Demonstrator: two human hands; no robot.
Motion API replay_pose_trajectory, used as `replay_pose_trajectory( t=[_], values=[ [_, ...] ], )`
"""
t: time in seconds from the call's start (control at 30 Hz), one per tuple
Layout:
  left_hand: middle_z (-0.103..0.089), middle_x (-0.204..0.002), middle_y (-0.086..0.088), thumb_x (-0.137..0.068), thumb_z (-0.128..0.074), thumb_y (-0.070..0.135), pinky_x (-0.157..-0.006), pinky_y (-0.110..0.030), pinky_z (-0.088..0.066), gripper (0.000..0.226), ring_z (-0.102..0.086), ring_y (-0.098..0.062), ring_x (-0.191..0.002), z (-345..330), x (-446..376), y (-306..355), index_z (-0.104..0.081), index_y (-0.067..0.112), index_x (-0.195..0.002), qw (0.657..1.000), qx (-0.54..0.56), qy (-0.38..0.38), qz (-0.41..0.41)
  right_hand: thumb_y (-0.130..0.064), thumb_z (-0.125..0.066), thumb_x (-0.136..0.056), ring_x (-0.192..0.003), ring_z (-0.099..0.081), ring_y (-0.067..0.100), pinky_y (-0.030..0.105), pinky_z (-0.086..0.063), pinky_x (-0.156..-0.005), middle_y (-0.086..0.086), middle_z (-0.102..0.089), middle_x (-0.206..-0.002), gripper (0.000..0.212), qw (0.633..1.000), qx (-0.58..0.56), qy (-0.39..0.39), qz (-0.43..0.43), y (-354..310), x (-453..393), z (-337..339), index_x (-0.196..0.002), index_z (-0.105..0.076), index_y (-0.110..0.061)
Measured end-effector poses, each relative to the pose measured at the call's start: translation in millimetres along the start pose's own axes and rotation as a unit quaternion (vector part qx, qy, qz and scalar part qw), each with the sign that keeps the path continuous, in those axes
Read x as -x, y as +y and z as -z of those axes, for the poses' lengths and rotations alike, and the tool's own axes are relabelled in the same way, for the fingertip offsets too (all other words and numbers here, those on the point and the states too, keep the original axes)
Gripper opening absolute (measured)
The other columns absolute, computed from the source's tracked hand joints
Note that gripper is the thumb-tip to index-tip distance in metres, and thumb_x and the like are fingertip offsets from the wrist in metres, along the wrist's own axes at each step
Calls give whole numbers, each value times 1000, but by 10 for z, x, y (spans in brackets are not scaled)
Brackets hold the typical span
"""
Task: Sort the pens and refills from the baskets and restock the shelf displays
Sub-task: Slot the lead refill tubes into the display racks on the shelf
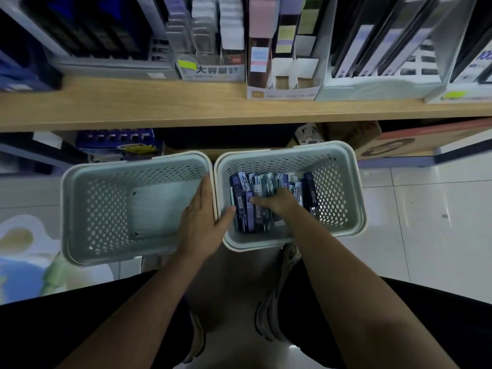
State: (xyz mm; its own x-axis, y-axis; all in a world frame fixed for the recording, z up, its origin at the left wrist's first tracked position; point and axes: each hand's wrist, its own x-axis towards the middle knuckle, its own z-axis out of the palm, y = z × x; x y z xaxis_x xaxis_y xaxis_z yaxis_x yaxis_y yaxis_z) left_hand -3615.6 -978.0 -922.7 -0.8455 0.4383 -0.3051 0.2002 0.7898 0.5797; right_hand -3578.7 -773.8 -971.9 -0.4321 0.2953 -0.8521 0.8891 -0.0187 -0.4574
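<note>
Pale floor tiles [426, 209] carry two perforated baskets touching side by side at centre. Dark blue pen packs [249, 209] fill the right basket [343, 193]; the right hand [277, 202] reaches in, fingers curled down among them. At 9 o'clock, the left hand [202, 217] grips the meeting rims, fingers inside the left basket [101, 206], thumb in the right one. At 12 o'clock, a wooden shelf [159, 102] holds display boxes [282, 62].
</note>
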Motion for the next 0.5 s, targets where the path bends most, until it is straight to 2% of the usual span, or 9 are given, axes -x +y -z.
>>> replay_pose_trajectory(
  t=[0.07,0.13,0.23,0.27,0.37,0.5],
  values=[
    [-19,-168,-2,-97,-55,51,-118,-48,-32,88,-31,-26,-149,2,8,8,-3,22,-162,1000,6,-2,0,-38,-86,-74,-122,-58,32,42,-46,-108,14,-62,-132,70,1000,-4,0,-1,2,17,-5,-128,-58,-3],
    [-18,-168,-2,-97,-55,50,-119,-46,-30,88,-29,-26,-150,11,10,17,-4,21,-162,1000,4,-1,-1,-38,-83,-78,-131,-51,33,41,-41,-109,15,-53,-142,82,1000,5,-1,2,-1,49,4,-140,-46,0],
    [-16,-168,-2,-97,-54,51,-119,-45,-29,88,-28,-26,-150,25,11,35,-4,20,-162,1000,2,-3,-1,-39,-83,-79,-129,-51,24,39,-39,-111,7,-54,-137,82,1000,-1,-3,13,41,2,35,-141,-45,0],
    [-16,-168,-2,-97,-54,51,-119,-45,-29,88,-28,-26,-150,28,16,38,-4,20,-162,1000,3,-4,-3,-42,-84,-77,-132,-50,26,43,-39,-113,9,-54,-141,88,1000,-11,-6,9,38,31,36,-144,-43,-1],
    [-15,-168,-3,-97,-54,50,-119,-44,-27,88,-26,-26,-151,25,17,35,-3,18,-162,1000,-1,-4,-8,-47,-84,-74,-143,-37,35,51,-33,-116,16,-35,-158,108,999,-27,-18,15,78,55,67,-154,-26,-4],
    [-13,-168,-5,-97,-55,49,-120,-40,-23,88,-22,-25,-152,24,27,36,-4,15,-161,1000,-4,-4,-9,-47,-84,-75,-146,-31,36,52,-29,-118,16,-27,-161,113,997,-64,-20,26,95,127,118,-156,-18,-4]
  ],
)
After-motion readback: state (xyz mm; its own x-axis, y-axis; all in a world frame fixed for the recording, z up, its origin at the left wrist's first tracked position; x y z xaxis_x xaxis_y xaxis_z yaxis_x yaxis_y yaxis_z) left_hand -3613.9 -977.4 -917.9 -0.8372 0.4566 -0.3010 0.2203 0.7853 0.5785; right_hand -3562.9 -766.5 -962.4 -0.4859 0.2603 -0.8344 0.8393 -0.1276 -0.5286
